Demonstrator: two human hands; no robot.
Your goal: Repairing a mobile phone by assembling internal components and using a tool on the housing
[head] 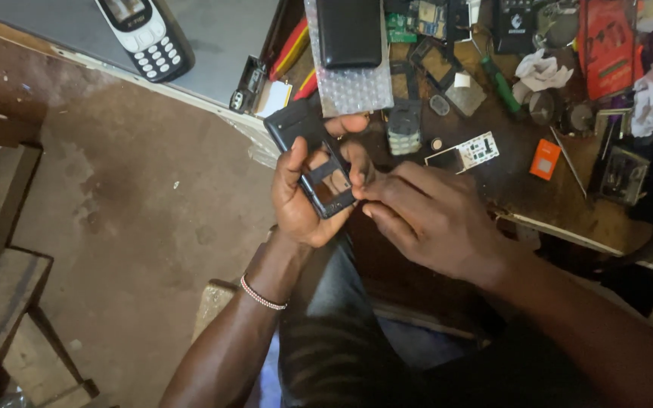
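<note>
My left hand [300, 200] grips a black phone housing frame [307, 147], held upright over my lap, thumb across its top end. The frame is hollow, with open windows showing through. My right hand [425, 219] pinches at the frame's lower right corner with thumb and forefinger. A beaded bracelet [263, 295] circles my left wrist. Just beyond the frame, on the cluttered wooden bench [523, 181], lie a grey keypad [403, 130] and a white circuit board [471, 151].
A dark keypad phone [145, 34] rests on a grey laptop lid [221, 38] at the top left. A black battery on bubble wrap [349, 45], a green screwdriver [499, 83], an orange card [544, 159] and phone parts crowd the bench. A wooden stool [1, 302] stands left on the concrete floor.
</note>
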